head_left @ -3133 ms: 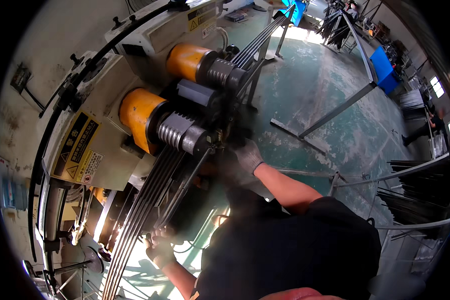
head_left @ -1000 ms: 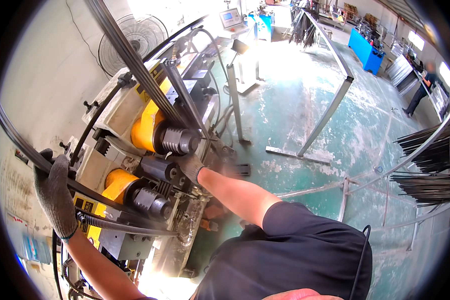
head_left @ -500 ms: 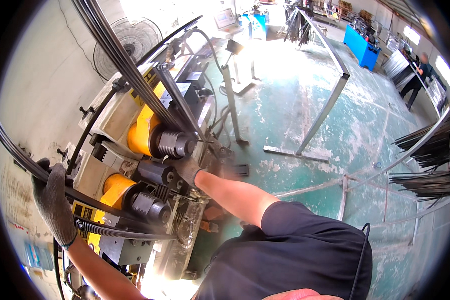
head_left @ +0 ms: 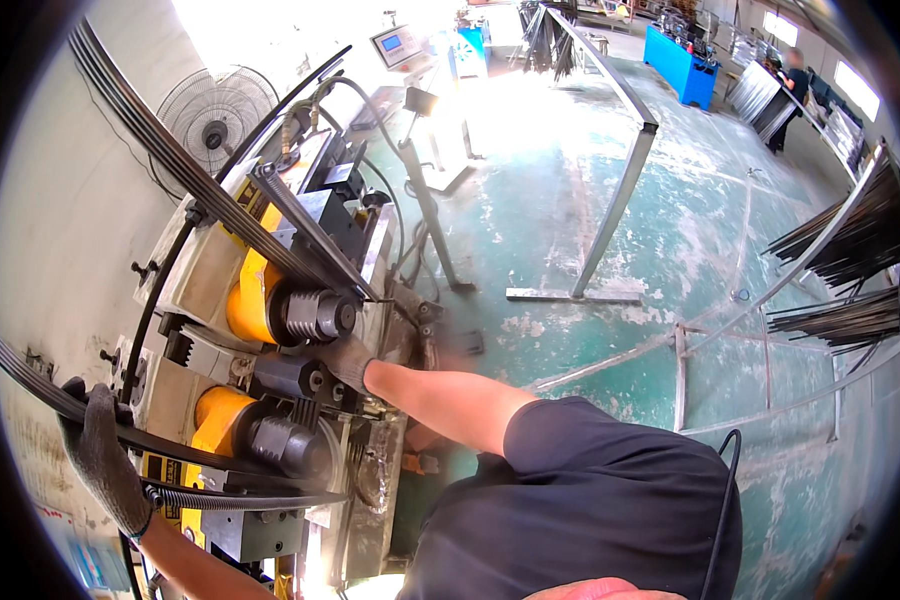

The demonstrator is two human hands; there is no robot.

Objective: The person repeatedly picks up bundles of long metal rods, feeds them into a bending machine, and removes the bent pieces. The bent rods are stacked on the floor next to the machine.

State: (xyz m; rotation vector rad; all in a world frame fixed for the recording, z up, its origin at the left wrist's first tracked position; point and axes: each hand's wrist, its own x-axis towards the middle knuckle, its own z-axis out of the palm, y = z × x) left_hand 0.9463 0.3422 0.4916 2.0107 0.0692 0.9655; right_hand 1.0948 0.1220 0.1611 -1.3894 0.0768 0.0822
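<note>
My left hand [head_left: 108,465], in a grey knit glove, is closed around a bundle of long dark metal rods [head_left: 28,382] at the left of the machine. These rods run rightward past the lower ridged roller [head_left: 292,447]. My right hand [head_left: 346,362], also gloved, reaches in just below the upper ridged roller [head_left: 320,316], beside a dark faceted block [head_left: 288,374]. Its fingers are hidden among the machine parts, so I cannot tell what they hold. Another rod bundle [head_left: 185,170] slants from the upper left down to the upper roller. A coil spring [head_left: 240,498] lies below the lower roller.
Yellow housings [head_left: 257,295] carry the rollers. A fan [head_left: 216,120] stands by the wall. Metal frames [head_left: 615,215] rise from the green floor [head_left: 530,250]. Dark rods [head_left: 850,318] are stacked at the right. A person [head_left: 792,95] stands far off near a blue machine [head_left: 678,68].
The whole view has shifted, so the machine sits a little further left and lower. Both hands keep about the same places on the rods and by the rollers.
</note>
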